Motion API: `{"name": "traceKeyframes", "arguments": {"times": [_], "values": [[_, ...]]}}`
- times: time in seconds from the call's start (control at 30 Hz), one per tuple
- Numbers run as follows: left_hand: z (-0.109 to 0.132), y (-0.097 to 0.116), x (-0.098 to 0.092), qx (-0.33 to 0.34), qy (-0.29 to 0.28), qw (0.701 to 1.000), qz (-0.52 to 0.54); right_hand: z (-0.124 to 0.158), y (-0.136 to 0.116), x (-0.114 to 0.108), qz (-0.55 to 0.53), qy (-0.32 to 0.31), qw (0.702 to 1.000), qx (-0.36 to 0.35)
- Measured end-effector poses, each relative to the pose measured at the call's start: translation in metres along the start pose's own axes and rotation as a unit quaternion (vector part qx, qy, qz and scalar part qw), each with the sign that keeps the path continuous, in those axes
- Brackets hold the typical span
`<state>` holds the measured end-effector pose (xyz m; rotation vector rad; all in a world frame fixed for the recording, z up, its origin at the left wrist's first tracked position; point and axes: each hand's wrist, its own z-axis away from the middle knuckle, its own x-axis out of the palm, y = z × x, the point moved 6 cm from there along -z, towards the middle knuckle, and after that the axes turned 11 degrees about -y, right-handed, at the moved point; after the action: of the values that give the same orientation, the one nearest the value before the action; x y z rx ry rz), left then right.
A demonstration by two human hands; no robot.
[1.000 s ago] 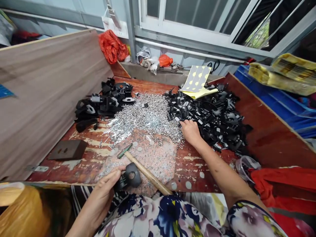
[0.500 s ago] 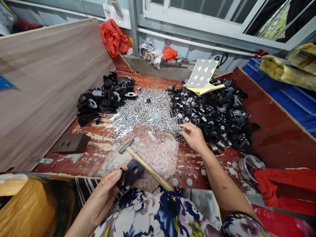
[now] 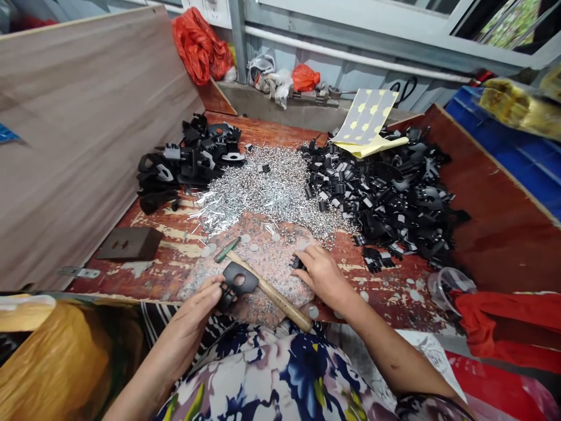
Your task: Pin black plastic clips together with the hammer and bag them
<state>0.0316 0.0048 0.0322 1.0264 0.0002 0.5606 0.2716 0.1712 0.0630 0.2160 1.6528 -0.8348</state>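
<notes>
My left hand (image 3: 193, 318) is closed on a black plastic plate (image 3: 240, 279) that has a round hole in it. The plate overlaps the wooden handle of a hammer (image 3: 276, 295). A small black plastic clip-like piece (image 3: 297, 262) is pinched between the thumb and fingers of my right hand (image 3: 323, 275), above the speckled stone slab (image 3: 197, 280). The hammer lies across this slab, its green head toward the back left. Beyond the slab spreads a heap of small shiny metal pins (image 3: 276, 187).
Black plastic parts are piled at the left (image 3: 184, 166) and right (image 3: 385, 193) of the pins. A patterned sheet (image 3: 368, 117) rests on the right pile. A dark brown block (image 3: 129, 244) stands at left; a clear plastic cup (image 3: 451, 286) is at right. Wooden boards wall both sides.
My right hand has come from the edge of the right pile toward me and leftward, carrying the small black piece. My left hand has raised and turned the plate slightly.
</notes>
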Motion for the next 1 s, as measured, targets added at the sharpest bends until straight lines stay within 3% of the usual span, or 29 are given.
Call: {"name": "traceKeyframes", "arguments": {"times": [0.1, 0.23, 0.33, 0.47, 0.63, 0.73, 0.87, 0.93, 1.0], "values": [[-0.006, 0.005, 0.014, 0.014, -0.073, 0.995, -0.071, 0.0, -0.002, 0.0, 0.025, 0.019, 0.999, 0.028], [-0.009, 0.013, 0.047, 0.009, -0.161, 0.985, -0.067, -0.009, -0.023, -0.016, -0.097, 0.101, 0.99, -0.028], [-0.01, 0.018, 0.069, 0.011, -0.185, 0.983, -0.017, -0.019, -0.052, -0.023, -0.165, 0.143, 0.973, -0.078], [-0.009, 0.025, 0.083, 0.06, -0.21, 0.976, 0.018, -0.025, -0.077, -0.014, -0.193, 0.174, 0.962, -0.083], [-0.009, 0.02, 0.076, 0.063, -0.213, 0.975, 0.028, -0.02, -0.083, -0.002, -0.213, 0.178, 0.953, -0.121], [-0.01, 0.019, 0.068, 0.049, -0.2, 0.979, 0.013, -0.018, -0.087, 0.003, -0.277, 0.133, 0.942, -0.137], [-0.013, 0.024, 0.058, 0.08, -0.189, 0.978, -0.045, -0.02, -0.086, 0.008, -0.349, 0.06, 0.926, -0.133], [-0.014, 0.024, 0.053, 0.088, -0.188, 0.977, -0.058, -0.026, -0.078, 0.01, -0.332, 0.009, 0.933, -0.135], [-0.015, 0.02, 0.047, 0.078, -0.174, 0.981, -0.041, -0.034, -0.057, 0.005, -0.258, 0.003, 0.959, -0.116]]}}
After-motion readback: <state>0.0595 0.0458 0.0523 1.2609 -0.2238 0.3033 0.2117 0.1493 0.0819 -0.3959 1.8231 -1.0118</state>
